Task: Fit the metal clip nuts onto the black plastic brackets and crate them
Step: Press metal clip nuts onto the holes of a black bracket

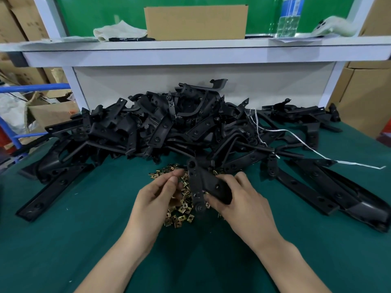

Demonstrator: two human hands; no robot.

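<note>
Fingers of right hand (241,199) grip a black bracket (213,186); those of left hand (156,195) curl above clip nuts (179,217), grasp unclear.

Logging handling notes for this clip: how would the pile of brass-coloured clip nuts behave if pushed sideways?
It would probably scatter, since the clip nuts lie in a loose heap on the green mat. They look flat and squarish, so likely slide rather than roll. Each seems small, thin and light.
</note>
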